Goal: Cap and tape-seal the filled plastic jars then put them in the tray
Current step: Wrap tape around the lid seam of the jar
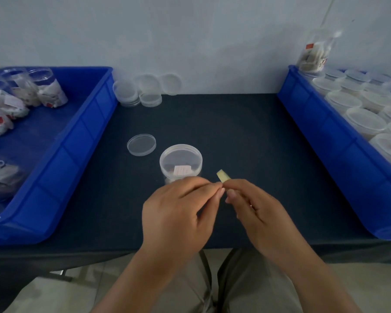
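A capped clear plastic jar [180, 162] with white packets inside stands upright on the dark table [246, 136]. Just in front of it, my left hand [178, 211] and my right hand [255, 206] meet fingertip to fingertip. Between them they pinch a small yellowish strip of tape [223, 176], whose free end sticks up above my right thumb. A loose clear lid [141, 144] lies flat to the left of the jar.
A blue tray [61, 143] on the left holds several filled jars without caps. A blue tray [330, 136] on the right holds several capped jars, one lying on its far rim. Spare lids [145, 90] are stacked against the wall.
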The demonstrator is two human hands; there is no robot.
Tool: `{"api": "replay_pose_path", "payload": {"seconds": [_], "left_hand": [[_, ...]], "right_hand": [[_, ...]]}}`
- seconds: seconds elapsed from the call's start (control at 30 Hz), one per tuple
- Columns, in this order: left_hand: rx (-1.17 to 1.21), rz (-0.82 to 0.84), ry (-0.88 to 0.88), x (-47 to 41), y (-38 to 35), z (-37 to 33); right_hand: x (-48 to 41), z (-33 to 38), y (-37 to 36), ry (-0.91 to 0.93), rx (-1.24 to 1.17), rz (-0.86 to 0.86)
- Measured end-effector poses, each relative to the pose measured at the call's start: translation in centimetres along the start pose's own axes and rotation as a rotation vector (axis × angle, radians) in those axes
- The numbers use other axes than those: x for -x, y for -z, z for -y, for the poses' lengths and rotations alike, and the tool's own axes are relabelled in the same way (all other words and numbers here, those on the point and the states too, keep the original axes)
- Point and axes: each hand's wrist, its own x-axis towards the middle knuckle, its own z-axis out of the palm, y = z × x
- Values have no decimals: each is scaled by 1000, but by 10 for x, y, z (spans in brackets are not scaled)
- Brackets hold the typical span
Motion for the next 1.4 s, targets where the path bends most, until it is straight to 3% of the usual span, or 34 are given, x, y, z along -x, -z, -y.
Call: {"api": "replay_pose_path", "payload": {"seconds": [0.17,0.23,0.3,0.37,0.57,0.87,1.4], "left_hand": [[1,-120,42,12,-5,16],[75,-145,265,20,-9,27],[251,-35,598,20,-13,35],[468,48,716,16,-23,44],[644,104,679,-3,-36,69],[613,212,599,-17,-27,71],[474,96,481,-17,-34,71]], "right_hand": [[-8,3,-4,76,183,-73],[-16,5,-3,101,288,-63],[-27,7,-2,104,358,-40],[-36,7,-2,104,396,-15],[-51,3,-7,118,415,3],[-62,4,-7,84,364,16],[-68,11,-10,54,492,9]]}}
